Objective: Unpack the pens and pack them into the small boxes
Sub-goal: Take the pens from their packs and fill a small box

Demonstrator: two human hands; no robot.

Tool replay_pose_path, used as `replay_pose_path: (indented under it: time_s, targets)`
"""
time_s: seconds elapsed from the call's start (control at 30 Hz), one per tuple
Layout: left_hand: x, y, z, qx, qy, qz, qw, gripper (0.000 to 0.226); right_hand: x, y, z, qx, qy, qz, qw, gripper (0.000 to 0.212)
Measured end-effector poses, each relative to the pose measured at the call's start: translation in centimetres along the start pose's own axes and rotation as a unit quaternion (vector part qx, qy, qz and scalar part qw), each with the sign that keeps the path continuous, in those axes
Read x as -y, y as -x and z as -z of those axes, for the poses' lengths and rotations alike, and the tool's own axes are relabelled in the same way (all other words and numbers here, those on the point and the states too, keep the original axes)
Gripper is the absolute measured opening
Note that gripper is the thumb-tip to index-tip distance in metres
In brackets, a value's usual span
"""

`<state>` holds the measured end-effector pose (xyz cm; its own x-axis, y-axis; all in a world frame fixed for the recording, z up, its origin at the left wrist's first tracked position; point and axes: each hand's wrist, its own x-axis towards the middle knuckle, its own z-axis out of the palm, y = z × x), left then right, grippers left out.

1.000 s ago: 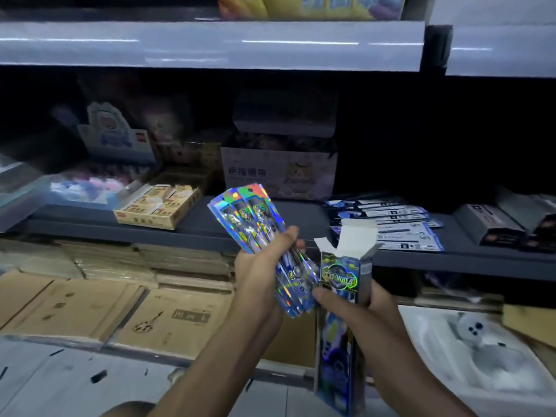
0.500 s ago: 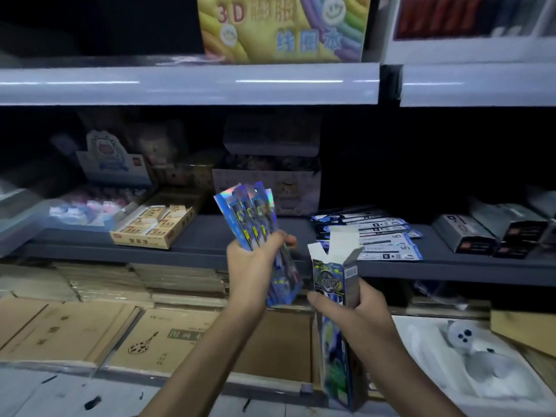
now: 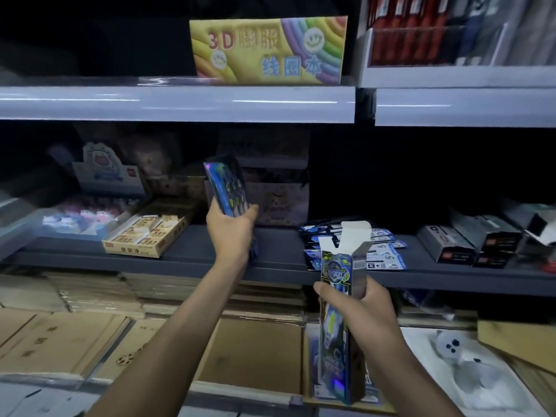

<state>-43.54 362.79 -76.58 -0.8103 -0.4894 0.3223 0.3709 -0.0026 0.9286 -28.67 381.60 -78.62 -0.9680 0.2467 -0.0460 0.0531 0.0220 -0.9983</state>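
Lifted clear of the box since a moment ago, the pen packs (image 3: 227, 188) ride in the left hand (image 3: 230, 228), pinched low near the shelf (image 3: 270, 260); the right hand (image 3: 358, 308) wraps the open small box (image 3: 338, 323). Light, glossy, probably slippery; grip mid-length.

Upper shelf (image 3: 180, 103) before me: a yellow rainbow-printed box (image 3: 267, 51) marked "3D". Middle shelf (image 3: 186, 254): a tan tray of small cartons (image 3: 144, 236) to my left, black boxes (image 3: 469, 245) to my right. Below: flat brown cardboard sheets (image 3: 60, 341); a white plush toy (image 3: 460, 356) at right.
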Motion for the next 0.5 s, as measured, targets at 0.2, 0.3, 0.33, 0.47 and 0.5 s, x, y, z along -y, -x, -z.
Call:
replay_pose_path:
  time_s: [0.2,0.3,0.33,0.47,0.5]
  targets:
    - [0.3,0.4,-0.1,0.006,0.001,0.031,1.000,0.034,0.3,-0.3,0.0,-0.008,-0.025,0.006,1.000,0.036]
    - [-2.0,1.1,0.4,0.029,0.062,0.075,0.995,0.025,1.4,-0.4,0.6,0.007,-0.044,0.019,0.999,0.035]
    - [-2.6,1.9,0.8,0.056,0.081,0.099,0.990,0.025,1.7,-0.4,0.8,0.024,-0.058,0.030,0.998,0.033]
    - [-3.0,7.4,2.3,0.185,0.133,0.207,0.951,0.029,1.9,-0.2,1.1,0.042,-0.110,0.038,0.992,0.031]
    - [-2.9,8.8,2.5,0.208,0.134,0.230,0.941,0.029,1.7,-0.1,0.9,0.039,-0.123,0.034,0.991,0.030]
